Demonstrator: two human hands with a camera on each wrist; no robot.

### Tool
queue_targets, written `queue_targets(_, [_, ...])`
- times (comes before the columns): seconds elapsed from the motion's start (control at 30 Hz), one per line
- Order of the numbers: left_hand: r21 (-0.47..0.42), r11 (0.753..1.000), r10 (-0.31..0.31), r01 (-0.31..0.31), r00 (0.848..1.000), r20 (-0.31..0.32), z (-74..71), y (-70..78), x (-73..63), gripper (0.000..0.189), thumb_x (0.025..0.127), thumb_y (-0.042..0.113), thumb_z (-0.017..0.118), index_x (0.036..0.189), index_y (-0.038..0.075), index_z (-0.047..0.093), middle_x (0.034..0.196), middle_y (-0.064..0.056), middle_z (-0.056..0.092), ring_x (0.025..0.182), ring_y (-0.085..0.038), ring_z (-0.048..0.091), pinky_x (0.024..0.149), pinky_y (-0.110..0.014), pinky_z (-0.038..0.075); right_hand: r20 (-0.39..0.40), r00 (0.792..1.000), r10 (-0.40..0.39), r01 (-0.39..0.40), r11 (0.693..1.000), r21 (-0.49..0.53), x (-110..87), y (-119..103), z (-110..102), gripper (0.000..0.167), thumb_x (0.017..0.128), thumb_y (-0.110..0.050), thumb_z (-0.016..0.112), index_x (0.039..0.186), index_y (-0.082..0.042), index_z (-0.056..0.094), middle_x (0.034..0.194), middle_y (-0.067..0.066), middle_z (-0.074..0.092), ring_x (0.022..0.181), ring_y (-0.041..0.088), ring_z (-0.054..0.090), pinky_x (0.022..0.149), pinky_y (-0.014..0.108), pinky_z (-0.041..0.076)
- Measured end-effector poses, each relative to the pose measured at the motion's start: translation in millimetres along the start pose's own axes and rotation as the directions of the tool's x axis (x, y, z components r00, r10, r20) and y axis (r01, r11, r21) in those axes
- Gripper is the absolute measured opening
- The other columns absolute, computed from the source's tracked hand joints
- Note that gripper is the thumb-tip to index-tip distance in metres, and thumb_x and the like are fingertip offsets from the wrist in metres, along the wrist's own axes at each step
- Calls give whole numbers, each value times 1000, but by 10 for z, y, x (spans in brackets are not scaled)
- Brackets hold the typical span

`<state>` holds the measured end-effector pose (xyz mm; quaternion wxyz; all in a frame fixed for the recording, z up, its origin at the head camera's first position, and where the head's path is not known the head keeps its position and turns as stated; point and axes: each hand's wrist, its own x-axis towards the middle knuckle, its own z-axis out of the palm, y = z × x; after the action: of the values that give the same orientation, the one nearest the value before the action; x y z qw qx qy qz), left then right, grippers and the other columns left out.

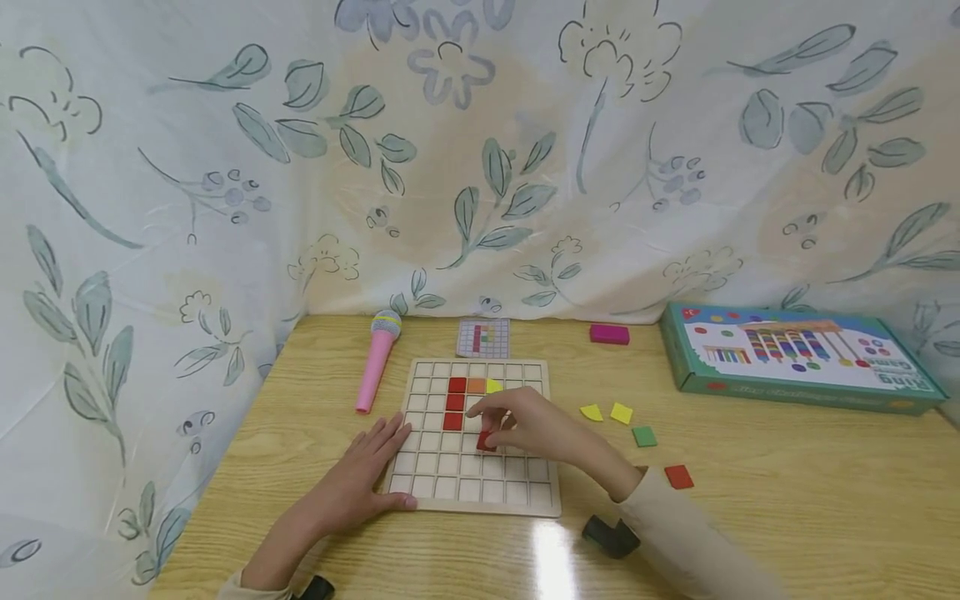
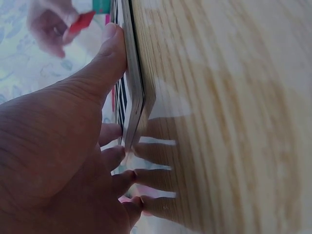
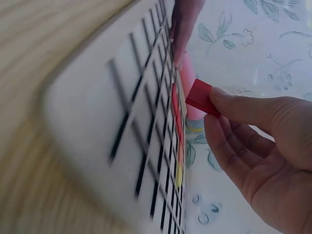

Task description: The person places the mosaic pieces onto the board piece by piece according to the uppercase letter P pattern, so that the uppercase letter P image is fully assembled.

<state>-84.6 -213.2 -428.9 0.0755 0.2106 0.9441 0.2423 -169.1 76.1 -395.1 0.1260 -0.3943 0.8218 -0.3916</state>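
A wooden grid board (image 1: pixel 442 487) lies on the table. Its upper rows carry several red square tiles (image 1: pixel 454 402), an orange tile (image 1: pixel 476 385) and a yellow tile (image 1: pixel 493 386). My right hand (image 1: pixel 528 421) is over the board's middle, pinching a red square tile (image 3: pixel 201 97) between thumb and fingertips; the right wrist view shows that tile held clear of the grid. My left hand (image 1: pixel 367 475) rests at the board's left edge with its fingers extended, the thumb (image 2: pixel 113 48) against the near edge.
Right of the board lie loose yellow tiles (image 1: pixel 621 413), a green tile (image 1: pixel 643 436) and a red tile (image 1: pixel 678 477). Behind it are a pattern card (image 1: pixel 483 338) and a magenta block (image 1: pixel 609 334). A pink microphone (image 1: pixel 377 367) lies left, a game box (image 1: pixel 802 358) at the back right.
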Motion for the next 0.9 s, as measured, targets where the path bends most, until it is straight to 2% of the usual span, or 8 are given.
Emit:
queue_targets(0.17, [-3, 1000, -9, 9, 1000, 3, -16, 9, -9, 96, 83, 58, 68, 153, 4, 31, 161, -16, 22, 147, -42, 16, 116, -61, 17, -3, 1000, -22, 22, 998, 57, 252, -33, 122, 32, 84, 0, 75, 116, 0, 69, 85, -2, 64, 80, 8, 60, 74, 21, 55])
queue_targets(0.33, [-6, 1000, -7, 7, 1000, 3, -27, 17, -3, 96, 83, 57, 69, 153, 4, 31, 161, -15, 23, 147, -41, 16, 116, -61, 17, 14, 1000, -14, 13, 997, 79, 407, -20, 243, 31, 83, 3, 74, 114, 1, 69, 83, 1, 64, 79, 9, 59, 74, 21, 54])
queue_targets(0.63, [-11, 1000, -12, 12, 1000, 11, -33, 12, 5, 96, 83, 59, 67, 153, 5, 30, 161, -14, 22, 147, -41, 16, 117, -60, 16, 33, 998, 45, -44, 999, -32, 482, -48, 355, 26, 85, 1, 74, 110, -3, 72, 84, -1, 66, 77, 8, 59, 71, 20, 51])
queue_targets(0.8, [-21, 1000, -17, 17, 1000, 12, -40, 15, -1, 96, 83, 57, 68, 154, 5, 30, 161, -14, 22, 147, -41, 15, 117, -59, 15, 40, 995, 94, -90, 991, -102, 495, -94, 376, 24, 86, -2, 74, 109, -5, 72, 87, -3, 67, 77, 6, 58, 71, 19, 51])
queue_targets(0.9, [-22, 1000, -19, 20, 1000, 15, -36, 24, -4, 96, 83, 57, 69, 154, 5, 30, 161, -14, 21, 147, -40, 15, 117, -59, 15, 46, 994, 98, -91, 986, -143, 494, -108, 385, 23, 85, -2, 74, 108, -5, 72, 88, -2, 68, 78, 6, 59, 71, 18, 51])
